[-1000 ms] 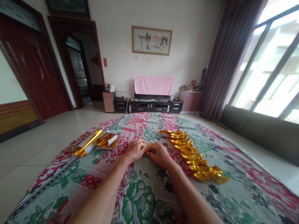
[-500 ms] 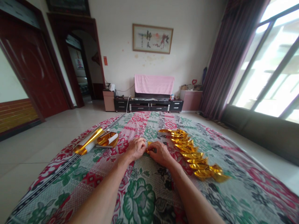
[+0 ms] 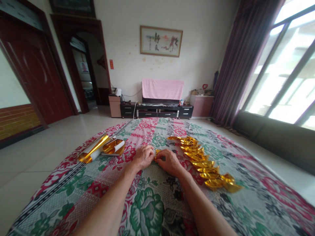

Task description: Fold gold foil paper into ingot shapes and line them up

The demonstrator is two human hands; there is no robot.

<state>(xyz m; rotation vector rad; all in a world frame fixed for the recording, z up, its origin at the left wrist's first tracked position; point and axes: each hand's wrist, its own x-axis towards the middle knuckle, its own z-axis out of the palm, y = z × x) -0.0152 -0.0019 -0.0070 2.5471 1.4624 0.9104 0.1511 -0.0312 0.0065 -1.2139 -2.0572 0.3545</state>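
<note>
Both my hands meet over the middle of the table around a small piece of gold foil paper [image 3: 157,151], mostly hidden by my fingers. My left hand [image 3: 144,155] is closed, its curled fingers at the paper's left side. My right hand [image 3: 168,160] pinches the paper from the right with thumb and fingers. To the right lies a curving row of several folded gold paper ingots [image 3: 202,164], overlapping one another. On the left rest a rolled gold foil sheet [image 3: 94,149] and, beside it, a stack of curled gold foil sheets [image 3: 114,147] with white backs.
A floral cloth [image 3: 147,209] in red, green and grey covers the round table. Beyond it stand a low black cabinet [image 3: 157,113] and something draped with a pink cloth [image 3: 162,88]. A window and purple curtain [image 3: 248,59] are at the right.
My hands stay at the same spot, with only slight finger movement around the gold paper. The row of ingots and the foil sheets have not moved.
</note>
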